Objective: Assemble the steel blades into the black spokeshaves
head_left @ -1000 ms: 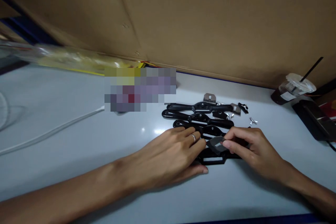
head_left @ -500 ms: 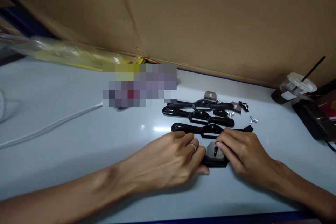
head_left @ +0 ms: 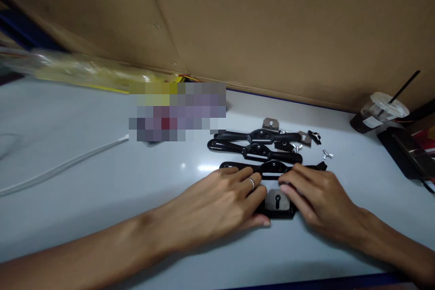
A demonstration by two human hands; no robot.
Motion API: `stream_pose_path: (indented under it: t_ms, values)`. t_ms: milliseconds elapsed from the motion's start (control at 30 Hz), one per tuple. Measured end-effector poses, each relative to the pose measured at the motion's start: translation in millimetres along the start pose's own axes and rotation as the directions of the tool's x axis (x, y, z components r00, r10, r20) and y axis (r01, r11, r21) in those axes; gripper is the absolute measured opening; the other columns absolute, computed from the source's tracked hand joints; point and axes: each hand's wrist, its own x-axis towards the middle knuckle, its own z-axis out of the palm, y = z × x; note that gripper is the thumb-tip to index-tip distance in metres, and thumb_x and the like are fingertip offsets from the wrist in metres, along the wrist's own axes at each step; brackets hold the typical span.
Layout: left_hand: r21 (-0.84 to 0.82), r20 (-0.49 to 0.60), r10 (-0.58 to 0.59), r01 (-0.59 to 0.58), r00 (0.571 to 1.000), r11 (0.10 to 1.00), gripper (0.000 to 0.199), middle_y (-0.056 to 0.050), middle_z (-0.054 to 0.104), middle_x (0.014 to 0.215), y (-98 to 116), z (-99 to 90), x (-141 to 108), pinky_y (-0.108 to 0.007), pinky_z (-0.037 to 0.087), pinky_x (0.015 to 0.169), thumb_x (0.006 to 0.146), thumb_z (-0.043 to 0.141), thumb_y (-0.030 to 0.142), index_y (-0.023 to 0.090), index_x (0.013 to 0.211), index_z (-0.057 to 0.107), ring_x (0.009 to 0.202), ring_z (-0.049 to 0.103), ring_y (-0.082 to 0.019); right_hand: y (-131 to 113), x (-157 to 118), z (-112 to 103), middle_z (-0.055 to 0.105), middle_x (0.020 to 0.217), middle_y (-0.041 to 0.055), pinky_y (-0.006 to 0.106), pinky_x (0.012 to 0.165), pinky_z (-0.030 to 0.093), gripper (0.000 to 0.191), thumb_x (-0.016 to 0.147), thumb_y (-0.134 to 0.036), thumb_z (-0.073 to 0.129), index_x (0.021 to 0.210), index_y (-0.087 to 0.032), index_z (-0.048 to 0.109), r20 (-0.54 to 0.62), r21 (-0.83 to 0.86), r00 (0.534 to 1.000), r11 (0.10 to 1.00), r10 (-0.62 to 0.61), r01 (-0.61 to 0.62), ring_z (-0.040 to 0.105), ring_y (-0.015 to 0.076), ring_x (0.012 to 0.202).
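A black metal tool body (head_left: 277, 214) lies nearest to me, with a flat silver blade (head_left: 273, 200) on it and a dark screw post through the blade's slot. My left hand (head_left: 234, 199), a ring on one finger, is wrapped round the tool's left end. On its right side my right hand (head_left: 311, 195) grips the body, fingertips by the blade's upper right corner. Just beyond the hands lies another black two-handled tool (head_left: 273, 166). Two similar tools (head_left: 260, 150) rest farther back. The handles under my hands are hidden.
Loose blades (head_left: 271, 123), a black clamp piece (head_left: 284, 146) and silver wing screws (head_left: 327, 154) lie behind and to the right. A drink cup with straw (head_left: 377, 113) and a black device (head_left: 404, 154) stand at right. A white cable (head_left: 68, 161) crosses the left.
The blade now sits straighter and slightly lower on the tool body. The right fingertips have moved off its surface to its corner. The left hand has hardly moved.
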Motion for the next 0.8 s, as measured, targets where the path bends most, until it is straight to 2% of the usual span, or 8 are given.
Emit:
stream_pose_path:
  t_ms: [67,167,200,300,367,533,633,800]
  values:
    - [-0.039,0.036,-0.028,0.030,0.999,0.999,0.041,-0.002,0.059,0.079,0,-0.7,0,-0.033,0.034,0.062,0.109,0.041,0.051,0.020,0.086,0.054,0.068,0.053,-0.020,8,2,-15,0.066,0.081,0.0038,0.029,0.063,0.043,0.023,0.106,-0.016,0.047,0.093,-0.016,0.067,-0.176,-0.075,0.984,0.997,-0.038,0.025,0.061,0.0154,0.069]
    - [-0.056,0.074,-0.039,0.043,0.997,0.997,0.033,-0.001,0.061,0.081,0,-3.0,0,-0.033,0.034,0.063,0.103,0.057,0.049,0.020,0.088,0.054,0.072,0.054,-0.021,28,5,-41,0.067,0.078,0.0019,0.028,0.064,0.043,0.019,0.103,-0.016,0.053,0.089,-0.018,0.064,-0.360,-0.155,0.931,0.980,0.065,-0.129,0.063,0.0145,0.069]
    - [-0.059,0.076,-0.039,0.044,0.996,0.997,0.031,-0.001,0.061,0.082,0,-3.8,0,-0.033,0.034,0.063,0.102,0.060,0.047,0.020,0.088,0.054,0.072,0.055,-0.021,36,5,-48,0.068,0.076,0.0017,0.028,0.064,0.042,0.019,0.103,-0.019,0.055,0.086,-0.019,0.064,-0.374,-0.186,0.922,0.965,0.103,-0.183,0.063,0.0153,0.068]
    - [-0.064,0.061,-0.040,0.044,0.997,0.997,0.028,-0.001,0.061,0.082,0,-4.8,0,-0.033,0.034,0.063,0.103,0.060,0.043,0.021,0.087,0.054,0.072,0.054,-0.021,58,4,-62,0.073,0.081,0.0025,0.031,0.062,0.039,0.016,0.098,-0.024,0.059,0.084,-0.021,0.066,-0.190,-0.322,0.958,0.908,0.216,-0.269,0.064,0.0190,0.068]
    - [-0.061,0.044,-0.037,0.039,0.998,0.997,0.026,-0.001,0.061,0.081,0,-4.1,-1,-0.034,0.033,0.063,0.105,0.056,0.041,0.021,0.087,0.054,0.070,0.053,-0.021,69,2,-66,0.075,0.085,0.0026,0.031,0.062,0.036,0.014,0.096,-0.024,0.059,0.087,-0.022,0.069,-0.064,-0.408,0.945,0.856,0.320,-0.317,0.066,0.0212,0.071]
    - [-0.063,0.035,-0.019,0.021,0.999,0.998,0.026,-0.001,0.060,0.081,-1,-1.8,-1,-0.034,0.033,0.063,0.107,0.051,0.039,0.022,0.088,0.054,0.071,0.054,-0.022,78,2,-69,0.071,0.074,0.0057,0.032,0.057,0.027,0.034,0.099,-0.048,0.052,0.085,-0.024,0.073,0.058,-0.583,0.796,0.667,0.603,-0.463,0.062,0.0242,0.066]
    - [-0.065,0.033,-0.017,0.019,0.999,0.998,0.026,-0.001,0.060,0.081,-1,-2.4,-1,-0.034,0.034,0.063,0.107,0.050,0.038,0.021,0.088,0.053,0.071,0.054,-0.022,78,4,-66,0.071,0.075,0.0068,0.031,0.058,0.030,0.044,0.099,-0.058,0.050,0.084,-0.024,0.072,0.147,-0.566,0.737,0.668,0.659,-0.484,0.062,0.0247,0.069]
    - [-0.077,0.036,-0.009,0.012,0.999,0.997,0.025,-0.001,0.060,0.081,-1,-3.0,-1,-0.034,0.033,0.062,0.106,0.052,0.038,0.021,0.087,0.054,0.070,0.053,-0.021,80,5,-57,0.068,0.072,0.0039,0.031,0.060,0.031,0.031,0.094,-0.046,0.059,0.074,-0.023,0.067,0.212,-0.431,0.748,0.747,0.629,-0.506,0.059,0.0209,0.067]
